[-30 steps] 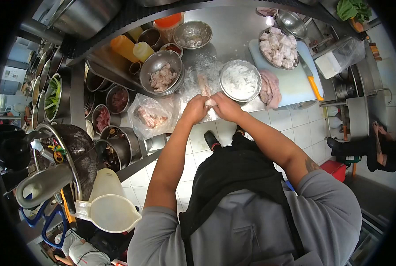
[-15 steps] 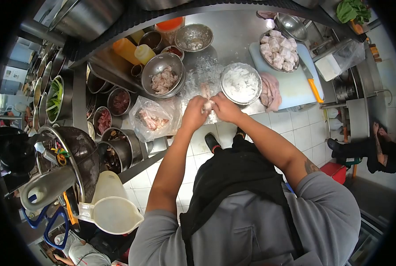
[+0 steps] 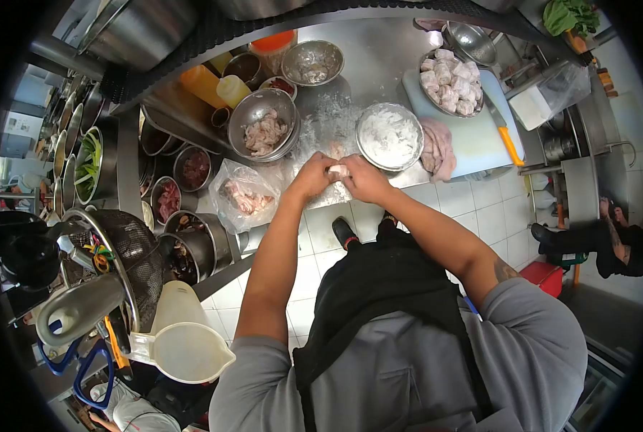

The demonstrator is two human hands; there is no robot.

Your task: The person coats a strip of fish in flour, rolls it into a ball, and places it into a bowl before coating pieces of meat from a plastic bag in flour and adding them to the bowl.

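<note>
Both my hands held one small white floury lump of food (image 3: pixel 338 171), my left hand (image 3: pixel 310 176) and my right hand (image 3: pixel 365 180) closed on it from each side. It was above the dusty steel counter (image 3: pixel 379 57), just beside the round metal bowl of white flour (image 3: pixel 390 135).

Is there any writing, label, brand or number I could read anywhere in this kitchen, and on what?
None can be read.
The squeeze bottles show no label.
A sheet on the far left wall is too blurred.
The mark on the right forearm is too small.
The left hand and right hand hold a floured piece, unmarked.
</note>
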